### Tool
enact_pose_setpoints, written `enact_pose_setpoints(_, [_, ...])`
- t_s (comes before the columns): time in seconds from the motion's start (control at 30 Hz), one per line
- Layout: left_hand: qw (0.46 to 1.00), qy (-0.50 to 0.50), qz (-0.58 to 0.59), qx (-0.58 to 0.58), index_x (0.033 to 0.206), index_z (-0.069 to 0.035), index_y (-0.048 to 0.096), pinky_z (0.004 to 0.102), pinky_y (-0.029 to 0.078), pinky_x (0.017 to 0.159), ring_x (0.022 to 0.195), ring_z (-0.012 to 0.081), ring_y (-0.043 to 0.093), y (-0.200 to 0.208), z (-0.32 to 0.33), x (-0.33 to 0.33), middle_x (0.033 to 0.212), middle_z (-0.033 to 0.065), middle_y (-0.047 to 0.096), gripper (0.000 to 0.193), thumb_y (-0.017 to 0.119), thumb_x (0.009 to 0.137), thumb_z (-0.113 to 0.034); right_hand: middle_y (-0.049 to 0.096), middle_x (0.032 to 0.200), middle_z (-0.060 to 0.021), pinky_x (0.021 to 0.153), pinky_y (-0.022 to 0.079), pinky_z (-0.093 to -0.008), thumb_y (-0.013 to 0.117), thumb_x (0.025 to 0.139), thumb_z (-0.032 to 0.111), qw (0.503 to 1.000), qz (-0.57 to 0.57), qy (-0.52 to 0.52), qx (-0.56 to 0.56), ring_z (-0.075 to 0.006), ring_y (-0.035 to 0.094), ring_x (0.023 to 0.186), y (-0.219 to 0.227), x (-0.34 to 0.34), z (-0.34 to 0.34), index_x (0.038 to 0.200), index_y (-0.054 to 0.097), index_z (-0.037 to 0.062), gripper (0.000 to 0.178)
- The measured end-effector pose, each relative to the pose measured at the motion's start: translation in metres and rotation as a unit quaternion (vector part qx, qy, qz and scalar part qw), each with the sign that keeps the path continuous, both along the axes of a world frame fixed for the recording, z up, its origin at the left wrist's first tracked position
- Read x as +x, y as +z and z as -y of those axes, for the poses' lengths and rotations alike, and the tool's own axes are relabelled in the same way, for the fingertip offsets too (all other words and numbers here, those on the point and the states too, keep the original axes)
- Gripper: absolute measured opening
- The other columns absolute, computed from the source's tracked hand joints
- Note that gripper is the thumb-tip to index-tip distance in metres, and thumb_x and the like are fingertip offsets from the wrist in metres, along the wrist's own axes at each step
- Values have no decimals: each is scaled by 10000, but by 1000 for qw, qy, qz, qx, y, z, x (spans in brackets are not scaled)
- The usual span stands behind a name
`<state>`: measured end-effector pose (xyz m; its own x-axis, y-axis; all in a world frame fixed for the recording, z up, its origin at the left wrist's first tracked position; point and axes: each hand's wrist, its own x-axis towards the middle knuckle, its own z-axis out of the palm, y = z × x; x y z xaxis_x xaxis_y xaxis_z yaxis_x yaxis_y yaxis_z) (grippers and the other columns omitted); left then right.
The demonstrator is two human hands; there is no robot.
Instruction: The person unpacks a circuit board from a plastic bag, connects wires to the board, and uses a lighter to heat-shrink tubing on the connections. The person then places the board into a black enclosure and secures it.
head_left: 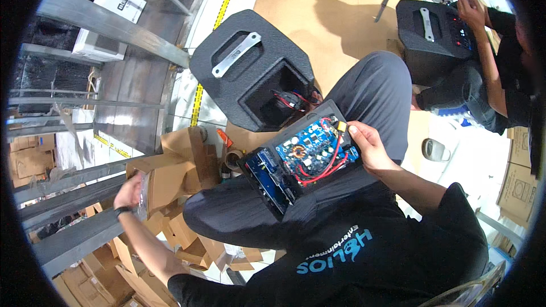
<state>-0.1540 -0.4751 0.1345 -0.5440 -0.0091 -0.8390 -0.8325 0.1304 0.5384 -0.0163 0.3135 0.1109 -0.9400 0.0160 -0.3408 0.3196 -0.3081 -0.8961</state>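
Observation:
My right hand (pixel 368 146) grips the right edge of a black panel carrying a blue circuit board (pixel 304 156) with red wires, which rests on my lap. Just beyond it stands a black speaker cabinet (pixel 244 62) with a silver handle and an open square cavity with wires inside. My left hand (pixel 131 191) reaches out to the left and holds a small clear plastic bag (pixel 143 193) beside a pile of cardboard pieces (pixel 176 176).
Metal shelving rails (pixel 85 17) run along the left. Brown cardboard sheet (pixel 341 5) covers the floor ahead. Another person (pixel 500 62) sits at the upper right with a second black speaker cabinet (pixel 432 34). A tape roll (pixel 233 160) lies by my knee. Cardboard boxes (pixel 520 182) stand at right.

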Motion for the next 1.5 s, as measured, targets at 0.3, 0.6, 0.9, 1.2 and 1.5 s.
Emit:
enact_pose_setpoints(0.3, [676,-342,-203,-620,1479,-41,569,426,432,1170,1493,367,438,51,-182,69,1590,237,470,779,826,879,-466,743,1058,-25,884,520,-250,501,1142,229,999,-34,-27,25,-66,656,955,7,0,3,1233,673,-25,320])
enact_pose_setpoints(0.6, [841,-199,-117,-490,1293,-37,711,469,569,978,1173,385,710,-6,-62,16,1237,250,735,631,872,821,-423,739,1136,-54,977,504,-266,508,1142,244,997,-23,-59,47,-96,658,1032,33,8,3,1280,657,-39,348])
enact_pose_setpoints(0.9, [726,-176,-220,-628,1294,-30,716,453,574,978,1146,364,718,0,-23,-62,1191,214,757,731,911,742,-469,723,1031,-14,843,514,-251,517,1134,254,989,36,-140,38,-81,650,916,66,24,21,1236,665,1,310])
enact_pose_setpoints(1.2, [717,-256,-145,-632,1146,-55,749,506,588,905,1104,369,727,4,-54,-21,1131,211,764,533,897,786,-420,737,1102,-27,953,516,-286,575,1112,265,991,44,-102,73,-102,659,1020,32,25,-3,1243,682,15,302])
enact_pose_setpoints(1.5, [747,-220,-282,-560,1318,-17,656,487,539,1011,1173,428,671,24,-143,66,1267,255,696,668,881,783,-347,734,1121,-6,966,501,-274,510,1145,286,997,-69,9,13,-72,613,1052,39,-7,-37,1230,700,5,349])
